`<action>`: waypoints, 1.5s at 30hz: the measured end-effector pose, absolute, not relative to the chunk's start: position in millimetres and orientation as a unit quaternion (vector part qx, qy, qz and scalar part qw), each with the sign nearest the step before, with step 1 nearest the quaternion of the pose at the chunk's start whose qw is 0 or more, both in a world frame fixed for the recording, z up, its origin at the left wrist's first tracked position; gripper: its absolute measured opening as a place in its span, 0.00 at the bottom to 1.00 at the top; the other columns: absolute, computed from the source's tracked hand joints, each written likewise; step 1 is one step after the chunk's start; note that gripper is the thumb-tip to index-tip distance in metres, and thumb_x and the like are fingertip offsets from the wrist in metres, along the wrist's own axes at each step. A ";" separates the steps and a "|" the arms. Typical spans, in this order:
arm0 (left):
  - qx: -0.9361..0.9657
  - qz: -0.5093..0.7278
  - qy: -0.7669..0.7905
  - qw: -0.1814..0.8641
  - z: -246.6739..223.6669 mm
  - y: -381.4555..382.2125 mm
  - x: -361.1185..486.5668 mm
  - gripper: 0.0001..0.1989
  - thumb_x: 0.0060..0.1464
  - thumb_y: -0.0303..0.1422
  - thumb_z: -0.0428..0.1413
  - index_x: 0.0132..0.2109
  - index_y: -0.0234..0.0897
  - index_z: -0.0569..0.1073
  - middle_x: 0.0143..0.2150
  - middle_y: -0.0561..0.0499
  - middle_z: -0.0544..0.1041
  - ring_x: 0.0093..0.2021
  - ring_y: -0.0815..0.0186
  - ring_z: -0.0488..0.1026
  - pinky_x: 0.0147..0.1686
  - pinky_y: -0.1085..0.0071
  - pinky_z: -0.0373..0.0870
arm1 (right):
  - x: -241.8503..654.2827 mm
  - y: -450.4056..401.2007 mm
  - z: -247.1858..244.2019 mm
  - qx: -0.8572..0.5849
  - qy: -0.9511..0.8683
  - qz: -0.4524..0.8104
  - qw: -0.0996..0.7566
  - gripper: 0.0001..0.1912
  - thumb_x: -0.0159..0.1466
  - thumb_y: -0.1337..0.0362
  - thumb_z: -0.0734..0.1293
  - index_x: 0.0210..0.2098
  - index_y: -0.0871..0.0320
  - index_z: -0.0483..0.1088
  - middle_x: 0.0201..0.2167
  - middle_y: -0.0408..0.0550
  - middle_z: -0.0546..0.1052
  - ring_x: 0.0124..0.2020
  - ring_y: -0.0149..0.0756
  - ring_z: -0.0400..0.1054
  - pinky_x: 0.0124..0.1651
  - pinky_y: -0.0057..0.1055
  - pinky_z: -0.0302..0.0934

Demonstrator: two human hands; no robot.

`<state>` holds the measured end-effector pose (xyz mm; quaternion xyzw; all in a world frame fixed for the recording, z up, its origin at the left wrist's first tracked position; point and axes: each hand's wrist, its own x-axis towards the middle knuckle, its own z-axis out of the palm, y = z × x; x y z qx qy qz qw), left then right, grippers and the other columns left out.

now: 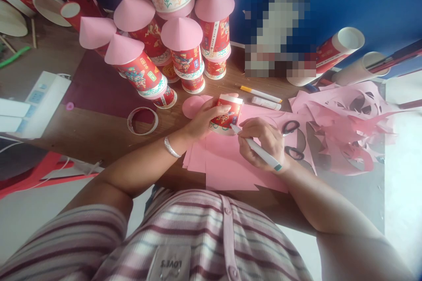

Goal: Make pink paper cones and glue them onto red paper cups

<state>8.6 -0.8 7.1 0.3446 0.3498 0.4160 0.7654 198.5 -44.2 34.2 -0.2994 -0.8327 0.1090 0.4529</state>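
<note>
My left hand (211, 116) is wrapped round a red paper cup (227, 113) with white bands at both ends and a printed figure on its side. Green curly marks show on the band nearer me. In my right hand (263, 138) is a white marker with a green end (267, 156), held like a pen. Its tip is at the cup's lower white band; whether it touches I cannot tell. Below both hands lie pink paper sheets (227, 164). A yellow-capped marker (260, 94) and a white marker cap or short pen (266, 103) lie just beyond.
Several red cup towers with pink cone tops (183, 35) stand at the back. Black-handled scissors (294, 140) and cut pink scraps (349, 127) lie to the right. A tape roll or ring (143, 121) sits left, and tubes (349, 39) stand at the back right.
</note>
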 end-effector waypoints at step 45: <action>0.360 0.444 0.347 0.744 10.4 -2.2 9.1 0.25 0.55 0.41 0.61 0.57 0.35 0.76 0.45 0.44 0.84 0.46 0.57 0.82 0.44 0.62 0.79 | 193.6 -48.3 35.8 -0.293 -0.837 0.105 0.451 0.14 0.61 0.77 0.65 0.41 0.52 0.65 0.27 0.41 0.73 0.29 0.37 0.76 0.31 0.33 0.73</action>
